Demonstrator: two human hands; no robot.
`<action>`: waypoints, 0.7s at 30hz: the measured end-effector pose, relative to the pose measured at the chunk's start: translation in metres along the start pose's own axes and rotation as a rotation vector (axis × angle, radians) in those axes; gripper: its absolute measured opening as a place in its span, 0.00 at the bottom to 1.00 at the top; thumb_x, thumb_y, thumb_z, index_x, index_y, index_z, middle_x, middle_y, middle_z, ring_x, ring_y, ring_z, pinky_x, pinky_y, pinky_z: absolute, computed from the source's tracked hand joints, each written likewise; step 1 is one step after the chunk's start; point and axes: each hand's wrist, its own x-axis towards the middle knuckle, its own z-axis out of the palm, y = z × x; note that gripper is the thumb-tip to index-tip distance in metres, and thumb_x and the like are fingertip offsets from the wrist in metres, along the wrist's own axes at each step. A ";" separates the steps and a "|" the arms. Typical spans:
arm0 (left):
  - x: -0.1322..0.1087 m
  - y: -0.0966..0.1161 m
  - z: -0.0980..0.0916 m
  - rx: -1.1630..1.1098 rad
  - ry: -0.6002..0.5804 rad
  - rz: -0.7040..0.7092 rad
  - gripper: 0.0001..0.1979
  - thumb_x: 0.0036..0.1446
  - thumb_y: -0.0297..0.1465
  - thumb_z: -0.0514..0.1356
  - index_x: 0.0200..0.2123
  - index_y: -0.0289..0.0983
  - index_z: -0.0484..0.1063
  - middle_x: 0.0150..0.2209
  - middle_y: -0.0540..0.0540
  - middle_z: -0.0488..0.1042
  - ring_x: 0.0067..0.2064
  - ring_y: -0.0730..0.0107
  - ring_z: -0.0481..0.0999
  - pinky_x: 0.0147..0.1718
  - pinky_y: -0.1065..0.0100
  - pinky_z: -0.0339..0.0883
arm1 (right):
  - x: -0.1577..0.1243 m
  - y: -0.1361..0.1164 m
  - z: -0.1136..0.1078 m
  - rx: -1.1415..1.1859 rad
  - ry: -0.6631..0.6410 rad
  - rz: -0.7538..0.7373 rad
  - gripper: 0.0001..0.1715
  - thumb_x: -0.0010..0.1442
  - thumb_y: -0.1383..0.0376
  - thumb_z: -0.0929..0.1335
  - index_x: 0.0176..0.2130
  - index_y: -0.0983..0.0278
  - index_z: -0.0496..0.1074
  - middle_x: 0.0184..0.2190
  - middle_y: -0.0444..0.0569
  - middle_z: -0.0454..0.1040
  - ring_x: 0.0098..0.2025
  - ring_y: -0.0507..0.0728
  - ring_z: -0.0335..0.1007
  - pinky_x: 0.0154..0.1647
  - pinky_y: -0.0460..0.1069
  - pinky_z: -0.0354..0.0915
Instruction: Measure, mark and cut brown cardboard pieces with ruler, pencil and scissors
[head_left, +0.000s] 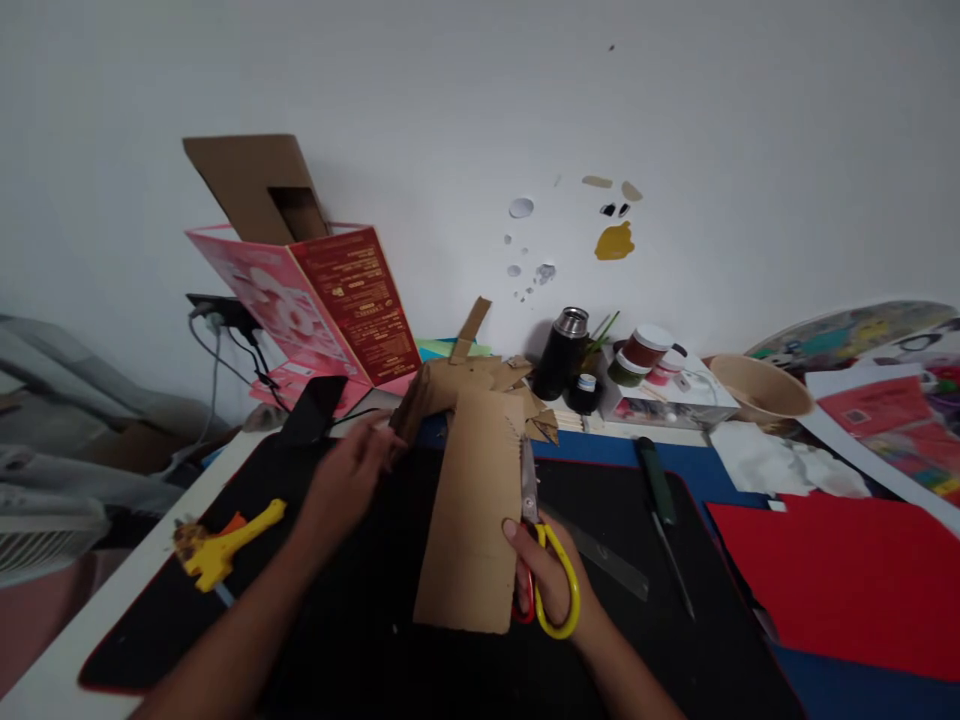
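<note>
My right hand [559,575] is closed round scissors [530,490] with yellow and red handles, blades pointing away from me. Its thumb also presses on the right edge of a long rectangular piece of cardboard [472,540], which is held up over the black mat [360,620]. My left hand [349,475] reaches to the left end of a pile of cardboard scraps [450,380]. Its fingers are bent and blurred at the edge of a darker brown scrap [411,405]; whether they grip it I cannot tell. Partly behind my right hand, a clear ruler [611,565] lies on the mat.
At left are a yellow object with an orange part [225,545], a phone [315,408] and a pink-and-red box [360,310]. A black bottle [562,352] and paint jars [646,352] stand behind. A green-handled pointed tool [664,520] and red sheet [847,585] lie right.
</note>
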 end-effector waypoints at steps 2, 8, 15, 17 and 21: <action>0.026 -0.012 -0.034 0.179 0.139 -0.018 0.35 0.67 0.52 0.53 0.69 0.38 0.66 0.54 0.37 0.82 0.52 0.46 0.82 0.54 0.51 0.74 | -0.002 0.002 -0.002 0.040 0.033 0.002 0.38 0.55 0.31 0.75 0.37 0.60 0.68 0.10 0.35 0.65 0.09 0.50 0.57 0.11 0.43 0.57; 0.086 -0.053 -0.080 0.604 0.113 -0.063 0.33 0.58 0.45 0.60 0.61 0.31 0.73 0.62 0.23 0.77 0.64 0.29 0.75 0.62 0.44 0.67 | -0.002 0.003 -0.002 0.066 0.038 0.016 0.39 0.53 0.30 0.76 0.36 0.59 0.66 0.10 0.35 0.65 0.09 0.51 0.58 0.11 0.44 0.56; 0.115 -0.076 -0.068 0.858 0.046 -0.149 0.34 0.58 0.53 0.59 0.54 0.30 0.78 0.56 0.18 0.79 0.59 0.22 0.77 0.54 0.41 0.70 | -0.004 -0.001 0.000 0.023 0.025 0.002 0.39 0.54 0.29 0.75 0.36 0.58 0.65 0.10 0.34 0.64 0.09 0.51 0.58 0.12 0.44 0.57; 0.120 -0.078 -0.066 0.896 0.053 -0.169 0.37 0.59 0.54 0.58 0.57 0.29 0.76 0.58 0.17 0.78 0.60 0.21 0.76 0.53 0.41 0.70 | -0.005 -0.002 0.001 -0.002 0.024 0.004 0.40 0.54 0.28 0.74 0.36 0.58 0.66 0.10 0.34 0.64 0.10 0.51 0.59 0.12 0.44 0.57; 0.127 -0.078 -0.063 0.937 0.068 -0.192 0.41 0.60 0.57 0.56 0.61 0.27 0.73 0.60 0.17 0.76 0.63 0.23 0.75 0.55 0.41 0.70 | -0.006 -0.004 0.003 -0.064 0.000 -0.013 0.39 0.58 0.29 0.71 0.38 0.60 0.68 0.10 0.36 0.65 0.10 0.52 0.60 0.13 0.44 0.57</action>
